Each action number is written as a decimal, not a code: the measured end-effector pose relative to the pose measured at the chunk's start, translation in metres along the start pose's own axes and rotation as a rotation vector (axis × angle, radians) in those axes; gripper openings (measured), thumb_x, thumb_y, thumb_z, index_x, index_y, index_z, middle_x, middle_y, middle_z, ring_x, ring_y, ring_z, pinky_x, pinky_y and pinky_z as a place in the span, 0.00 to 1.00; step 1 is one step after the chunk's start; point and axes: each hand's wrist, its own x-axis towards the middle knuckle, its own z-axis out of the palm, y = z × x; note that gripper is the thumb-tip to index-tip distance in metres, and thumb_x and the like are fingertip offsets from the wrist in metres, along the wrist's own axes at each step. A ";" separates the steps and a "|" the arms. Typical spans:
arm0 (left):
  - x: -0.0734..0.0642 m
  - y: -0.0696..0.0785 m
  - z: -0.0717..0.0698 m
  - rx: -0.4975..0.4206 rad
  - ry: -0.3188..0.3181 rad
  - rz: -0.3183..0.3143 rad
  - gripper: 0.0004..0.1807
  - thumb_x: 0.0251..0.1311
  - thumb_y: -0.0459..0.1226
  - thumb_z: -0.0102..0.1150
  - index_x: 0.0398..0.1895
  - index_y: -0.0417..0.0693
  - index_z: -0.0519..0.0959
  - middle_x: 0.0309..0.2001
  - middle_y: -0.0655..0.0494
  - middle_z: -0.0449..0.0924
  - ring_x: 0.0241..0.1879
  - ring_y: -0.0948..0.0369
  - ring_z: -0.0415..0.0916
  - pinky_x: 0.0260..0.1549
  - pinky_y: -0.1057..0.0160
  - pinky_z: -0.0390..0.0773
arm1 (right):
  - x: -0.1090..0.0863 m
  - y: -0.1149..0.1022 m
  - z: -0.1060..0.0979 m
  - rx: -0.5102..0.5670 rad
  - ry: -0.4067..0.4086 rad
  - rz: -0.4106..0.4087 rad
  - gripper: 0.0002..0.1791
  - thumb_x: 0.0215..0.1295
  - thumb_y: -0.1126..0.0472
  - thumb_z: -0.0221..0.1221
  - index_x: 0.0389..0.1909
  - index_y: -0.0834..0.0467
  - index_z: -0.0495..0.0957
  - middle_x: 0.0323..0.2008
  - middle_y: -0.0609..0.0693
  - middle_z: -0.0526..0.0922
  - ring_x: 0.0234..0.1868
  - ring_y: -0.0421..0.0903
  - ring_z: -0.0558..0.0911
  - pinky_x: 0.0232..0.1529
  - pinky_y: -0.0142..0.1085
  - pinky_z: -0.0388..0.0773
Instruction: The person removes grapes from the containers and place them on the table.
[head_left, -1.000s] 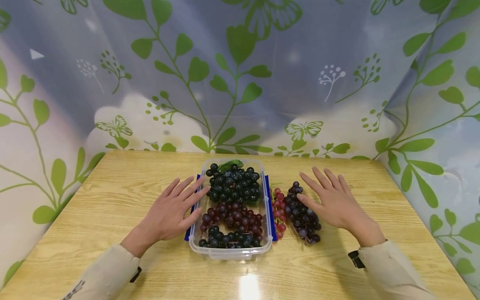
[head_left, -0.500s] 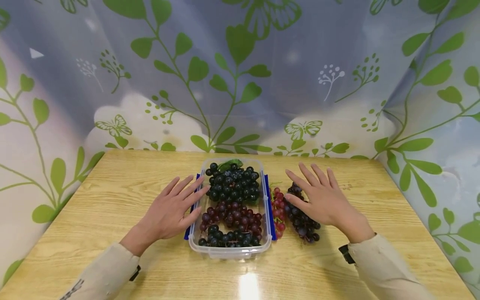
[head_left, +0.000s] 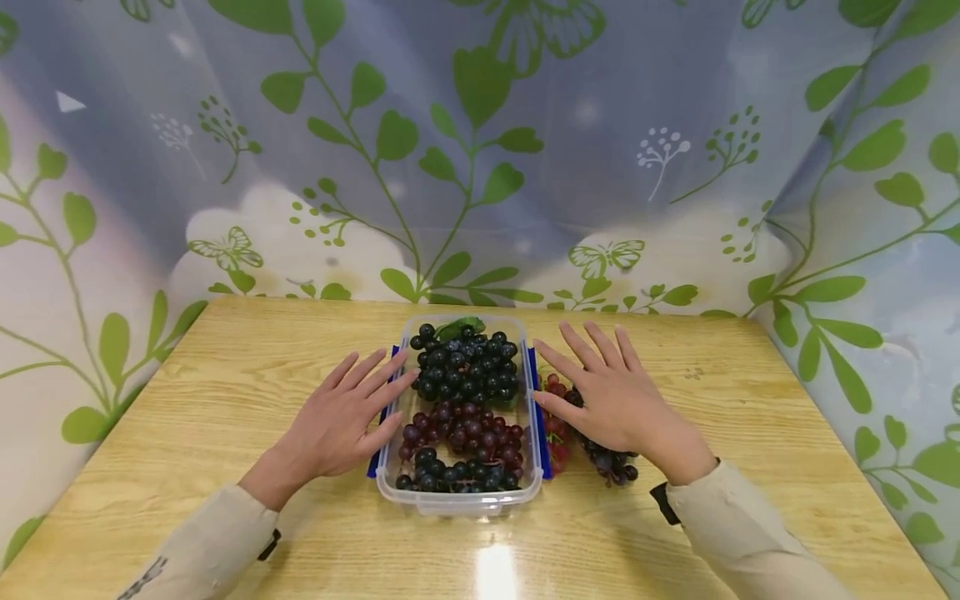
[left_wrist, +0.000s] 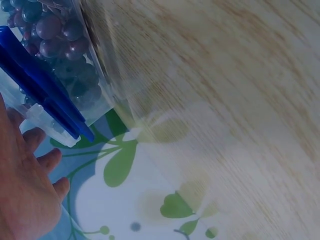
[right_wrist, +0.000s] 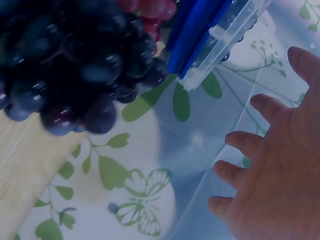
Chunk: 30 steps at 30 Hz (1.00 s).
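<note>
A clear plastic food container (head_left: 480, 502) with blue side clips (head_left: 542, 417) stands in the middle of the table. Inside it lie black grapes (head_left: 465, 367), dark red grapes (head_left: 468, 429) and a smaller dark bunch (head_left: 459, 473) near the front. My left hand (head_left: 341, 421) is spread along the container's left side, fingertips overlapping its rim in the head view. Over on the right, my right hand (head_left: 611, 392) is spread with its fingertips close to the right rim. Beneath it, partly hidden, are red grapes (head_left: 557, 454) and a dark purple bunch (right_wrist: 75, 70). Neither hand holds anything.
The wooden table (head_left: 225, 375) carries everything and ends at the back against a curtain (head_left: 480, 208) printed with green leaves and butterflies. More of that cloth hangs at both sides. Each wrist wears a black strap (head_left: 665, 504).
My right hand has moved left, from over the outer side of the dark purple bunch to the container's right rim. The left hand and the container have stayed almost still.
</note>
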 end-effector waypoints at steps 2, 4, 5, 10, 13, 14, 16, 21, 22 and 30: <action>-0.001 -0.001 0.000 -0.002 -0.002 -0.003 0.30 0.69 0.51 0.43 0.72 0.52 0.62 0.72 0.52 0.55 0.70 0.48 0.52 0.67 0.46 0.48 | 0.004 -0.006 -0.001 -0.012 -0.005 -0.022 0.38 0.68 0.30 0.39 0.75 0.40 0.50 0.75 0.53 0.45 0.74 0.56 0.39 0.68 0.57 0.30; -0.001 -0.001 0.000 -0.001 0.000 -0.005 0.30 0.70 0.52 0.42 0.72 0.52 0.62 0.73 0.52 0.55 0.70 0.49 0.52 0.67 0.46 0.48 | 0.007 -0.011 -0.002 -0.030 -0.013 -0.047 0.38 0.68 0.29 0.38 0.75 0.39 0.50 0.75 0.52 0.45 0.74 0.55 0.39 0.69 0.56 0.30; -0.001 -0.001 -0.001 -0.001 0.003 -0.005 0.30 0.70 0.52 0.42 0.72 0.52 0.62 0.72 0.52 0.55 0.70 0.49 0.52 0.67 0.46 0.48 | 0.009 -0.014 -0.003 -0.039 -0.019 -0.061 0.38 0.68 0.29 0.37 0.75 0.39 0.49 0.75 0.52 0.44 0.74 0.55 0.39 0.69 0.55 0.30; -0.001 -0.001 0.000 -0.008 0.019 -0.004 0.30 0.70 0.53 0.41 0.72 0.52 0.63 0.72 0.52 0.55 0.70 0.49 0.53 0.67 0.46 0.49 | 0.017 -0.024 -0.008 -0.061 -0.051 -0.115 0.38 0.68 0.29 0.36 0.75 0.38 0.47 0.75 0.50 0.43 0.74 0.54 0.40 0.70 0.53 0.31; -0.001 0.000 0.001 -0.010 0.019 -0.004 0.30 0.71 0.54 0.38 0.72 0.52 0.63 0.73 0.52 0.55 0.69 0.49 0.54 0.67 0.46 0.49 | 0.022 -0.031 -0.012 -0.054 -0.073 -0.136 0.37 0.68 0.29 0.35 0.75 0.37 0.45 0.75 0.50 0.43 0.74 0.54 0.41 0.70 0.53 0.33; -0.002 0.000 0.002 -0.011 0.019 -0.004 0.30 0.71 0.54 0.37 0.72 0.52 0.63 0.73 0.52 0.55 0.69 0.49 0.54 0.67 0.46 0.50 | 0.023 -0.034 -0.013 -0.051 -0.079 -0.143 0.37 0.68 0.29 0.35 0.75 0.37 0.45 0.75 0.50 0.43 0.74 0.54 0.41 0.70 0.53 0.34; -0.002 0.000 0.001 -0.009 0.019 -0.006 0.30 0.72 0.55 0.36 0.72 0.52 0.63 0.73 0.53 0.55 0.69 0.49 0.54 0.67 0.46 0.50 | 0.028 -0.039 -0.016 -0.060 -0.094 -0.157 0.37 0.68 0.29 0.34 0.75 0.36 0.44 0.75 0.50 0.43 0.74 0.54 0.42 0.70 0.53 0.35; -0.002 0.000 0.001 -0.009 0.012 -0.011 0.31 0.71 0.55 0.37 0.72 0.53 0.63 0.72 0.53 0.55 0.69 0.49 0.54 0.67 0.46 0.50 | 0.041 -0.051 -0.022 -0.112 -0.136 -0.181 0.37 0.68 0.29 0.33 0.75 0.36 0.43 0.75 0.50 0.42 0.74 0.55 0.43 0.70 0.53 0.37; -0.001 0.000 0.001 -0.010 0.009 -0.011 0.31 0.71 0.55 0.36 0.72 0.53 0.63 0.72 0.53 0.55 0.69 0.49 0.54 0.67 0.46 0.49 | 0.043 -0.053 -0.022 -0.120 -0.149 -0.184 0.37 0.68 0.29 0.33 0.75 0.35 0.43 0.75 0.50 0.42 0.74 0.55 0.43 0.70 0.52 0.37; -0.001 0.001 0.000 -0.005 -0.014 -0.018 0.31 0.72 0.56 0.34 0.72 0.53 0.62 0.73 0.54 0.53 0.70 0.50 0.52 0.67 0.46 0.48 | 0.048 -0.069 -0.020 -0.136 -0.318 -0.212 0.38 0.66 0.28 0.32 0.75 0.32 0.39 0.76 0.46 0.37 0.74 0.51 0.39 0.70 0.52 0.33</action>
